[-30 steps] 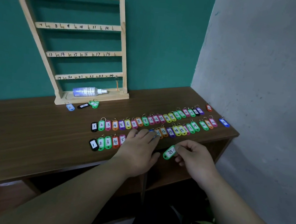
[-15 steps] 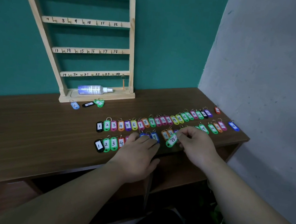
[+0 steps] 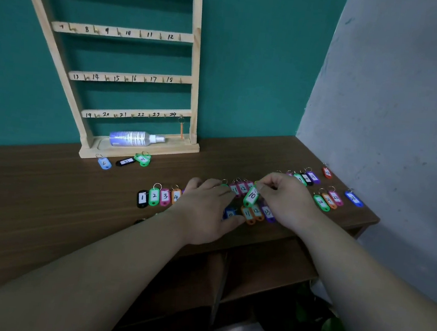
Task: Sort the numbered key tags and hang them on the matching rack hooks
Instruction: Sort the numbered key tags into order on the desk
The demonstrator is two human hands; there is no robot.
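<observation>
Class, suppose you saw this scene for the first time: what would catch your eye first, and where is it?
The right hand pinches a green tag marked 10 over two rows of colourful key tags on the brown table, with the left hand flat on the rows beside it. Behind stands a tall wooden rack of numbered hooks against the teal wall, a spray bottle lying on its base.

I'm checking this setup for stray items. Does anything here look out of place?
Yes. A spray bottle lies on its side in the wooden rack's base tray, unrelated to the tags. A blue 6 tag, a black tag and a green tag or two sit by the rack's foot, apart from the sorted rows.
</observation>
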